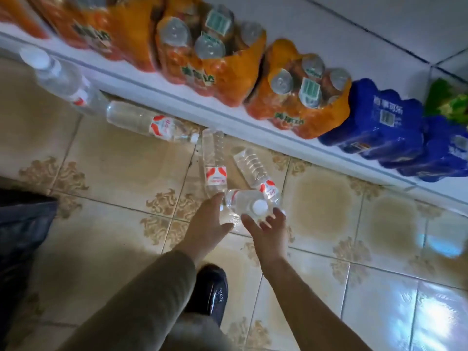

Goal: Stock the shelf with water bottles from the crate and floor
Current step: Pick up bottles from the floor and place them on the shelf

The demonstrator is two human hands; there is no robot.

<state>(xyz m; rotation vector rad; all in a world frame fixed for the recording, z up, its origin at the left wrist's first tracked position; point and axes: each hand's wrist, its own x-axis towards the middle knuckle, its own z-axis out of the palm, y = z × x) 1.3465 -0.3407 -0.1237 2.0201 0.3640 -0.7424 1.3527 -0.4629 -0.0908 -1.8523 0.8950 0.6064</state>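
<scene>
Blurry frame, dim at the edges. The dark shape [22, 239] at the left edge is cut off and can't be identified. The black shoe [214, 291] is half hidden under the beige sleeve [141, 295]. The shelf [177, 97] runs diagonally across the top, with both ends out of frame. Orange packs [202, 64], blue packs [379, 127] and a green pack [448, 102] sit on it. The labels are unreadable and the green pack is cropped at the right.

5 water bottles are on the tiled floor [101, 173].
- The far-left bottle [58, 77] is by the shelf base; upright or lying, can't tell.
- The second bottle [149, 125] lies just beside the shelf base.
- The third bottle [214, 160] and fourth bottle [254, 171] lie near each other, their near ends hidden behind the capped bottle [243, 201].
- The capped bottle lies across those 2 ends, between both hands, with its white cap [259, 206] toward the camera.

The left hand [207, 224] is spread, fingers straight along the capped bottle's left side and thumb wide apart below it, not wrapped round. The right hand [268, 231] is splayed, thumb just below the cap and fingertips to the cap's right. Whether it touches the bottle is unclear.
</scene>
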